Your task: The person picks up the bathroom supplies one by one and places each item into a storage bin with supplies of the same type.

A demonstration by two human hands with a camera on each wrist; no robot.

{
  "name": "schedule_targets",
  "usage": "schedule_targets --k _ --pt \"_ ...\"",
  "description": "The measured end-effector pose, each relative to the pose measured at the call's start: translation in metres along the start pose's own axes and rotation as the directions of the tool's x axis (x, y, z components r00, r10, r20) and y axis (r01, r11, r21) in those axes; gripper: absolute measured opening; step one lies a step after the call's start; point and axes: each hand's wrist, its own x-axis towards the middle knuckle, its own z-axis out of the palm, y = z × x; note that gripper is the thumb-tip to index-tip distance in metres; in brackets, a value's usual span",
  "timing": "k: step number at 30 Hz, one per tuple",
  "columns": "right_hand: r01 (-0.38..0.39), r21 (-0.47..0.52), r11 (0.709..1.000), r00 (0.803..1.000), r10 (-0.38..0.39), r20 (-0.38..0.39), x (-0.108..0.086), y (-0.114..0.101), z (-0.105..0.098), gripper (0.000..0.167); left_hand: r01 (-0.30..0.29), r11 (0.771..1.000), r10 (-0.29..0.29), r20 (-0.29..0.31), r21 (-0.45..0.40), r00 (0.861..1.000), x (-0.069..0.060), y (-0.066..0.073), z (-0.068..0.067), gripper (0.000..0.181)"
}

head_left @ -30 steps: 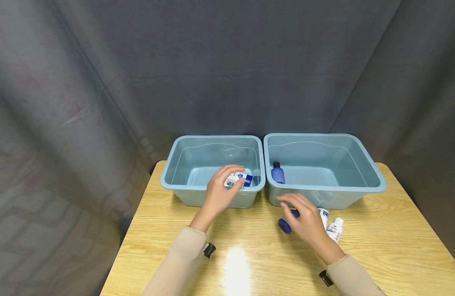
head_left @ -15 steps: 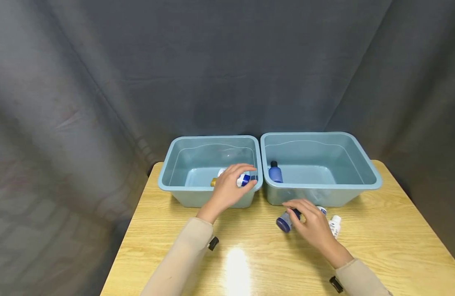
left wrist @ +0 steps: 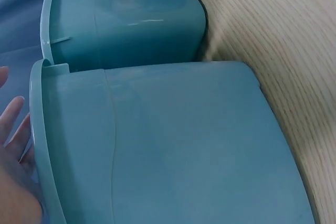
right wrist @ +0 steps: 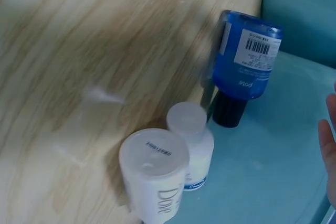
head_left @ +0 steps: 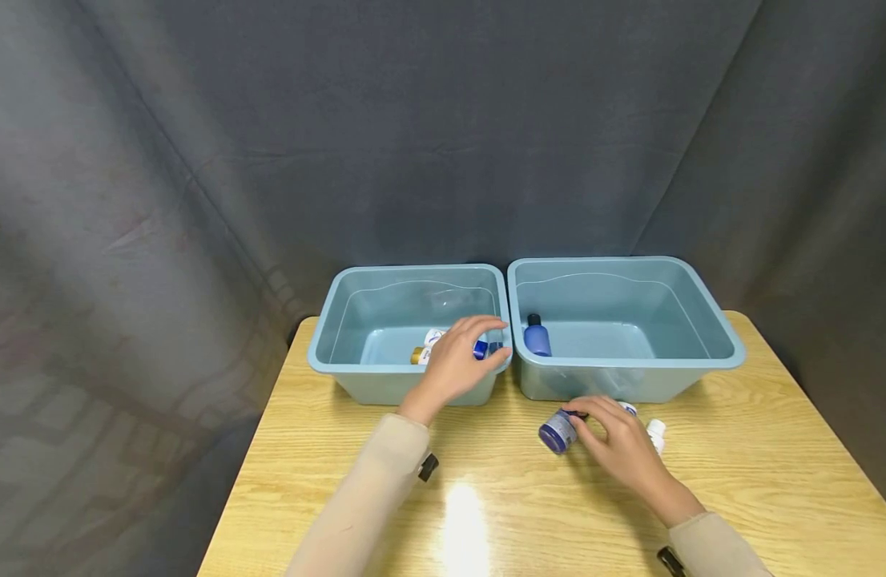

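Over the front rim of the left bin [head_left: 385, 369], my left hand [head_left: 457, 361] hovers with thumb and fingers spread, gripping nothing visible. Partly hidden under it in the bin are a white item [head_left: 433, 336], a gold-coloured piece [head_left: 418, 355] and a blue piece [head_left: 480, 350]. My right hand [head_left: 619, 441] is bent above the table, fingertips near the cap end of a blue bottle [head_left: 558, 433]. In the right wrist view, that hand [right wrist: 331, 156] appears apart from the blue bottle [right wrist: 247, 56], whose cap is black. Two white bottles are nearby, one marked Dove [right wrist: 155, 166], one smaller [right wrist: 194, 150].
The right bin [head_left: 630, 365] stands beside the left one at the table's back, with a blue, black-capped bottle [head_left: 537, 338] inside. Wooden table [head_left: 328, 465] extends in front of both bins. A dark grey curtain [head_left: 443, 144] hangs behind.
My left hand has moved right along the left bin, uncovering the gold-coloured piece. My right hand has shifted slightly right, showing more of the blue bottle. The head view has shifted a little.
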Motion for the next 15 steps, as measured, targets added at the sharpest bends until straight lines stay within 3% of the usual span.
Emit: schedule_targets --k 7,15 --pt "-0.013 -0.042 0.999 0.997 0.016 0.072 -0.007 0.003 -0.002 0.033 0.02 0.999 -0.021 0.041 0.039 0.999 0.007 0.004 0.004 0.049" --pt "-0.02 -0.055 0.998 0.998 0.023 0.058 -0.011 0.004 -0.003 0.035 0.007 0.996 -0.015 0.084 0.088 0.996 0.013 0.007 0.009 0.052"
